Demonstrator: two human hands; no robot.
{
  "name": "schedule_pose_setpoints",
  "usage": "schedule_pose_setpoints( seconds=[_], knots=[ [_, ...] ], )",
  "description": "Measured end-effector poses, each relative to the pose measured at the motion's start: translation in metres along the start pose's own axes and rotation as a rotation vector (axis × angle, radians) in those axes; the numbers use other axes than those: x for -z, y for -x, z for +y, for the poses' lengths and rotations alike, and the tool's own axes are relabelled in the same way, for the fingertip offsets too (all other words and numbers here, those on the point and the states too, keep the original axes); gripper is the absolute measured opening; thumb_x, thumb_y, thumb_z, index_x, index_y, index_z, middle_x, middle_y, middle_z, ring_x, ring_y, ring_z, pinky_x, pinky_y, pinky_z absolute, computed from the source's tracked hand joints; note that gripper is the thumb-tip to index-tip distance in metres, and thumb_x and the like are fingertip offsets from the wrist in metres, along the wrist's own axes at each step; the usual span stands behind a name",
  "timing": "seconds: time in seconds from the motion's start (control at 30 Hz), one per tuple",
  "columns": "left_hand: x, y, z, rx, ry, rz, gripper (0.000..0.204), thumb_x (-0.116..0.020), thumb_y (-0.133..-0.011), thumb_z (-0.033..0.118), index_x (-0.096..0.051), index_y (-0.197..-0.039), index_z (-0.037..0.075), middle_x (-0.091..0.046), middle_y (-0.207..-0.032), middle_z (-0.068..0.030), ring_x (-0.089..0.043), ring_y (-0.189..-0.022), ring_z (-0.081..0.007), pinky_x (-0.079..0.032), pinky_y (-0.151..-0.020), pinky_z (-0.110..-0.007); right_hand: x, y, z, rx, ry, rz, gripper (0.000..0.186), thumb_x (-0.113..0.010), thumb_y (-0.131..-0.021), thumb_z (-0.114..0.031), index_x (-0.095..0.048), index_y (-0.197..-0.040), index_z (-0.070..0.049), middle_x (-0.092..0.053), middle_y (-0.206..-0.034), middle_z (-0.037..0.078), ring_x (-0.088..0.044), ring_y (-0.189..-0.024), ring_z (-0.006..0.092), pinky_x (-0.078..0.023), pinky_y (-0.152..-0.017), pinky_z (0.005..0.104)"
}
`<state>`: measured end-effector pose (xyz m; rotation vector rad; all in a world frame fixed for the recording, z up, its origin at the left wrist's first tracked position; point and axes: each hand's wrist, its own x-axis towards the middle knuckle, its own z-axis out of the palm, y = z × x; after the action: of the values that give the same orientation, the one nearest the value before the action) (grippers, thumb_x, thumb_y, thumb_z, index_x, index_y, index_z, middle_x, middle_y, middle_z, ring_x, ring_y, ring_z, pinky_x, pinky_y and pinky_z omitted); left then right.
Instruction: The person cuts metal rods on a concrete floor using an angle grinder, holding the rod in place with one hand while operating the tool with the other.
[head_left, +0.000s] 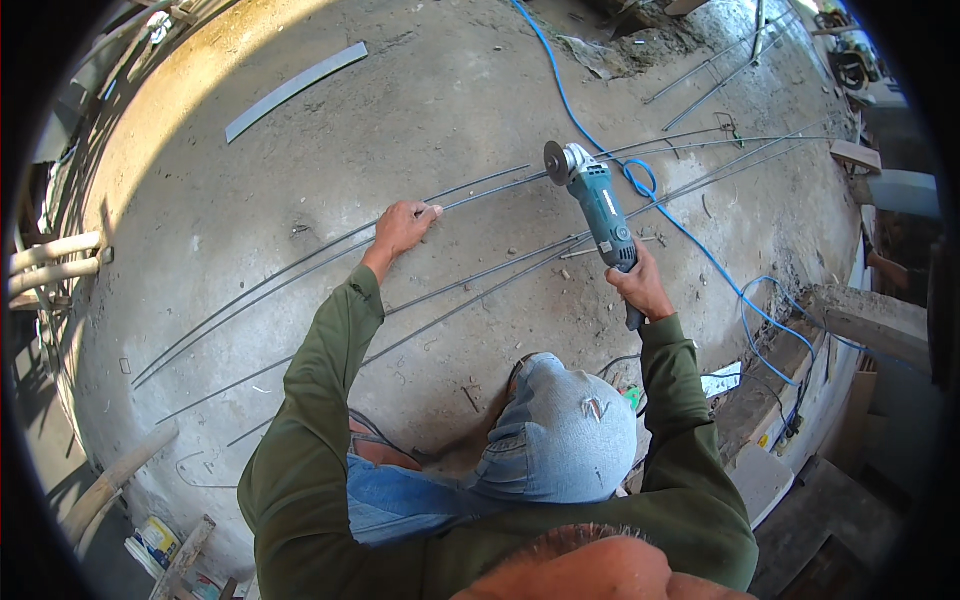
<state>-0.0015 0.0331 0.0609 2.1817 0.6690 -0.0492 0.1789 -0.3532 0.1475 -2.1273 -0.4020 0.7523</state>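
Observation:
My left hand (402,228) is closed over one of the long, thin steel rods (300,261) lying on the concrete floor (200,220), its fingertips low on the rod. My right hand (642,283) grips the rear handle of a teal angle grinder (600,210), held out over the rods with its dark disc (556,162) at the front end, a little above and right of my left hand. Whether the disc touches a rod I cannot tell. A second pair of rods (500,264) runs below the grinder. My bent knee (560,440) in torn light jeans is between my arms.
A blue cord (558,80) snakes past the grinder, looped once. A flat metal strip (295,93) lies upper left. Wooden poles (55,250) line the left, above a bucket (152,545). A concrete beam (870,325) juts in at right, near what looks like another person's arm (890,268).

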Motion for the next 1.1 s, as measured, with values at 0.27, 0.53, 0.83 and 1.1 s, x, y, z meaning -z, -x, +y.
schedule_pose_setpoints(
  seconds=[0.27, 0.53, 0.83, 1.1],
  knots=[
    [0.001, 0.002, 0.001, 0.03, 0.004, -0.009, 0.05, -0.06, -0.087, 0.051, -0.074, -0.088, 0.003, -0.067, -0.073, -0.0127, -0.062, -0.068, -0.0252, -0.046, -0.064, -0.038, -0.001, -0.004, -0.005, 0.043, 0.016, -0.01, 0.069, -0.07, -0.063, -0.013, -0.052, -0.127, 0.005, -0.061, -0.102, 0.008, -0.057, -0.092, 0.0173, -0.046, -0.087, 0.0293],
    [-0.002, 0.002, 0.003, 0.036, 0.008, 0.009, 0.051, -0.059, -0.086, 0.054, -0.074, -0.087, 0.005, -0.066, -0.072, -0.0136, -0.062, -0.068, -0.0266, -0.046, -0.064, -0.038, 0.001, -0.005, -0.001, 0.037, 0.025, -0.012, 0.069, -0.071, -0.063, -0.014, -0.052, -0.127, 0.005, -0.062, -0.103, 0.01, -0.058, -0.094, 0.0191, -0.046, -0.089, 0.0302],
    [-0.001, 0.001, -0.002, 0.052, -0.037, 0.041, 0.05, -0.058, -0.087, 0.053, -0.074, -0.088, 0.005, -0.068, -0.074, -0.0138, -0.064, -0.07, -0.0283, -0.046, -0.065, -0.038, -0.001, -0.007, 0.005, 0.057, 0.025, -0.019, 0.07, -0.071, -0.064, -0.012, -0.05, -0.128, 0.005, -0.062, -0.104, 0.01, -0.058, -0.096, 0.019, -0.045, -0.09, 0.0298],
    [0.0, 0.01, 0.011, 0.087, -0.06, 0.01, 0.047, -0.057, -0.088, 0.053, -0.075, -0.097, 0.011, -0.07, -0.086, -0.0174, -0.066, -0.085, -0.0369, -0.05, -0.075, -0.044, 0.0, -0.011, 0.01, 0.184, 0.053, -0.027, 0.062, -0.07, -0.068, -0.013, -0.051, -0.125, -0.001, -0.052, -0.089, -0.001, -0.047, -0.073, 0.0105, -0.042, -0.065, 0.026]
  ],
)
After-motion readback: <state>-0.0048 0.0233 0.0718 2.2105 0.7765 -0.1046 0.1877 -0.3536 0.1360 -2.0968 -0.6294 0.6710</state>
